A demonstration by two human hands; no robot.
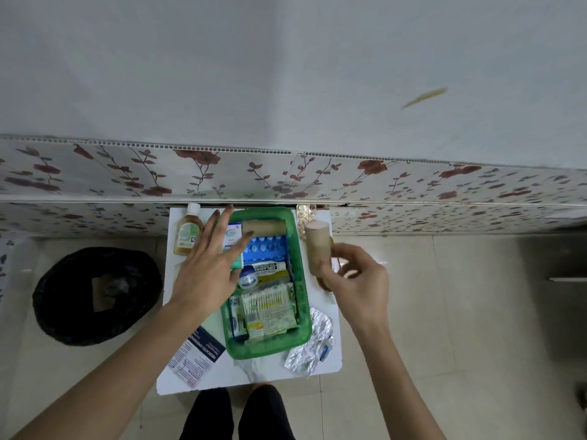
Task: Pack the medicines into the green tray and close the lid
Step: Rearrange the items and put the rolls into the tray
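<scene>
green tray (303, 309) crammed full, left hand (208, 265) covering far-left corner (bottle (188, 231) beside)

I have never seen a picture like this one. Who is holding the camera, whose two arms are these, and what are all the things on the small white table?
There is no machine here. The single picture comes from a camera worn on a person's head, looking down, so the two arms are that person's own. The left hand lies flat and open, reaching into the green tray, which already holds a blue blister pack, cotton swabs, a tube and small boxes. The right hand holds a beige bandage roll upright beside the tray. On the white table there are also a small bottle, a printed leaflet and silver foil strips. I see no lid.
</scene>
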